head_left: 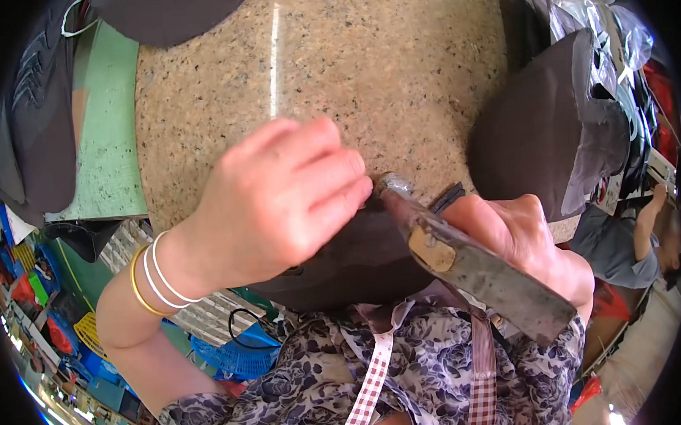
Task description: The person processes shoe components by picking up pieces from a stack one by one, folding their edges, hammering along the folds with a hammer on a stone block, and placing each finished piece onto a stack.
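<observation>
A hammer [495, 278] with a worn metal head slants across the front of the stone slab, the end of its wooden handle showing in the head. My right hand [512, 231] is closed round it, partly hidden behind the head. The rounded striking face rests close to the fingertips of my left hand [290, 196]. Those fingers are curled and pressed together at the edge of a dark brown flexible piece [358, 261], which lies along the slab's near edge against my body. My left hand covers part of that piece. A small dark strip [448, 198] shows beside my right hand.
The speckled stone slab [364, 67] bears a white line. Another dark brown piece [534, 120] with grey lining lies at right, a further one [168, 15] at the far edge. Laced dark shoe uppers [36, 112] are at left. A person [623, 242] is at the right.
</observation>
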Demonstrator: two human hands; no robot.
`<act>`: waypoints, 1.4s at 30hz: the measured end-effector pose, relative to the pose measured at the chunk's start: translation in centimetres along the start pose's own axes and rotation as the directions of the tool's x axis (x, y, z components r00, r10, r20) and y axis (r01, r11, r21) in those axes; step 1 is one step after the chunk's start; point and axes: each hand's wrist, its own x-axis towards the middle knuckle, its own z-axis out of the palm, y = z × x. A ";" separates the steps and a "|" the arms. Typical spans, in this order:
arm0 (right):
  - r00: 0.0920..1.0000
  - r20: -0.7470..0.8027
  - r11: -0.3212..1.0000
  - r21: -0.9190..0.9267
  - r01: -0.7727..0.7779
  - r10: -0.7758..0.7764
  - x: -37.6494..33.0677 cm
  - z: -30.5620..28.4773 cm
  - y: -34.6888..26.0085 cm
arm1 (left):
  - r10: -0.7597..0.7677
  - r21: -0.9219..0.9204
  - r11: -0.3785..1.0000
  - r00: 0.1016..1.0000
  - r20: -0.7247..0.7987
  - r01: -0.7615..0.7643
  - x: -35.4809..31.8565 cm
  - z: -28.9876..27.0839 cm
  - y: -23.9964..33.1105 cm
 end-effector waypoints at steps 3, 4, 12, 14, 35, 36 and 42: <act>0.984 -0.170 0.999 -0.007 -0.053 0.051 -0.3 0.9 0.0 | -0.143 -0.158 0.977 0.990 0.017 0.144 -0.7 -0.7 -1.1; 0.985 -0.164 0.999 -0.007 -0.046 0.044 -0.2 0.7 -0.1 | -0.151 -0.155 0.976 0.988 0.015 0.152 -1.0 -0.6 -0.9; 0.982 -0.110 0.973 -0.154 -0.169 0.153 1.1 -0.1 -1.9 | -0.249 -0.141 0.960 0.967 -0.043 0.241 -2.0 -1.0 -0.3; 0.966 -0.161 0.977 -0.036 -0.212 0.204 1.3 0.3 -2.1 | -0.210 -0.152 0.968 0.977 -0.039 0.202 -2.5 -0.8 -0.1; 0.981 -0.088 0.982 -0.053 -0.180 0.175 0.4 0.0 -2.1 | -0.101 -0.268 0.958 0.994 0.038 0.107 -1.0 -0.1 -0.5; 0.986 -0.064 0.983 -0.092 -0.157 0.152 0.6 0.3 -1.5 | -0.134 -0.329 0.935 0.991 0.024 0.135 -1.6 0.1 -0.7; 0.954 -0.163 0.958 0.183 -0.220 0.250 1.4 0.7 -2.5 | -0.145 -0.179 0.973 0.989 0.018 0.146 -2.6 -0.5 0.0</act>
